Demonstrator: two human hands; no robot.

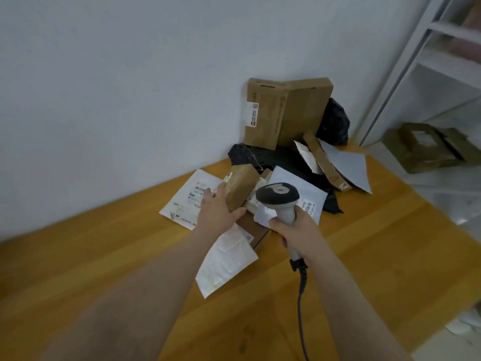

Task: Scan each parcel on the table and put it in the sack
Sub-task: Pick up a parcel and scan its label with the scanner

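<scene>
Left hand (217, 209) clasps brown paper parcel (240, 186); right hand (294, 233) clasps barcode scanner (279, 198).
Parcel long axis extends beyond curled fingers (208, 195); label (228, 178) print illegible.

From where I stand only "000" reads, beside a barcode (310, 207) on the white mailer (292, 179) mid-frame; all other print is too blurred.

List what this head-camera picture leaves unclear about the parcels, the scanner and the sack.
- The sack: not seen anywhere in the head view.
- Label on the white mailer: print blurred, partly covered by the left hand.
- Window of the scanner: faces away from the camera, above the right hand.
- Underside of the small brown parcel: hidden by the left hand's grip.
</scene>
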